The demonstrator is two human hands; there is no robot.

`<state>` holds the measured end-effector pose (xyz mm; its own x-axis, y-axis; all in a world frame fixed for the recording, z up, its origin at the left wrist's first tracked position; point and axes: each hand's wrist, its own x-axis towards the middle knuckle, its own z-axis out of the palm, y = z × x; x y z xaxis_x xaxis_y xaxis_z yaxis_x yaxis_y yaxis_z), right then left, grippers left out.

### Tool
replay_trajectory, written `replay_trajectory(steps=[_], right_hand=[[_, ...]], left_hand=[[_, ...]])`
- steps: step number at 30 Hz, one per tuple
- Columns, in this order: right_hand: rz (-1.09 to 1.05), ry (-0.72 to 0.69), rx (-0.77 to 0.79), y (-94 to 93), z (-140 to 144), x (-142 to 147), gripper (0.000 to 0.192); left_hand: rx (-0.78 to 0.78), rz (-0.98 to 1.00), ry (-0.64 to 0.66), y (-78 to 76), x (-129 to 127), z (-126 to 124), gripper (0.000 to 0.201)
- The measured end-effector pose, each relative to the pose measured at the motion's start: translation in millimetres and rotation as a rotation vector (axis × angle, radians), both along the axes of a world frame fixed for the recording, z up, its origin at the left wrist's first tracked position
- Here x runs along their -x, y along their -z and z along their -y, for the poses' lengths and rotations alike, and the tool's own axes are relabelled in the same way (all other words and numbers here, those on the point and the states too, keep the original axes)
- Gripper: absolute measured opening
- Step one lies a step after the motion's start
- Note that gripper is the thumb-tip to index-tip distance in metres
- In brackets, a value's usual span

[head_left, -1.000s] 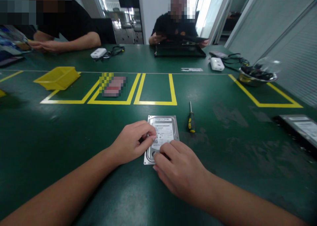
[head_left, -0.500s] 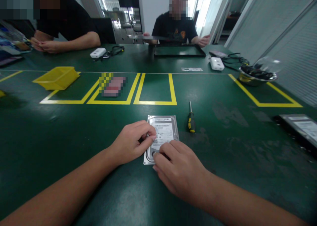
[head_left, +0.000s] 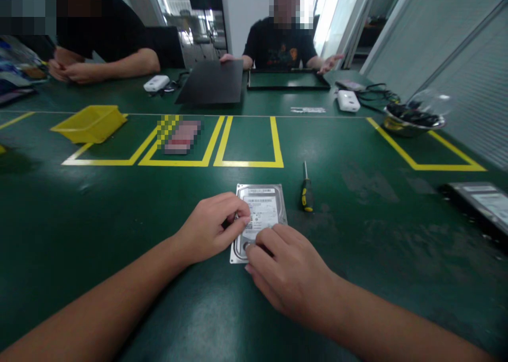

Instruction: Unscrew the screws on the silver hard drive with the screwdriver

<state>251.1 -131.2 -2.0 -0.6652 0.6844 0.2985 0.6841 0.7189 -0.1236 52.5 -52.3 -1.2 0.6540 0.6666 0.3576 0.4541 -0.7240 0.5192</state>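
Observation:
A silver hard drive with a white label lies flat before me, its lower right corner hidden under a hand. From the left, my left hand reaches over its edge, thumb and forefinger closed together on the label side. My right hand covers the near right corner with curled fingers, the fingertips near a round spot on the drive. Whether either hand pinches something small is hidden. Just right of the drive lies a black and yellow screwdriver, its shaft pointing away and no hand on it.
Another hard drive lies at the right. Beyond are a yellow bin, a pixelated item, yellow tape outlines and a metal bowl of dark parts. Across the table, a person holds a dark panel beside a black frame.
Across the table, the person's dark panel has tipped down to the left and now shows its broad face. Both my hands and the hard drive have stayed in place.

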Motion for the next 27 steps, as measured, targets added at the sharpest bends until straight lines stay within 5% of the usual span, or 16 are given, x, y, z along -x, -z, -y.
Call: replay_trajectory(steps=[27], right_hand=[[-0.006,-0.012,-0.003,-1.1,-0.2,-1.5,0.008]], left_hand=[[0.009,-0.008,-0.01,1.0,0.1,-3.1,0.002]])
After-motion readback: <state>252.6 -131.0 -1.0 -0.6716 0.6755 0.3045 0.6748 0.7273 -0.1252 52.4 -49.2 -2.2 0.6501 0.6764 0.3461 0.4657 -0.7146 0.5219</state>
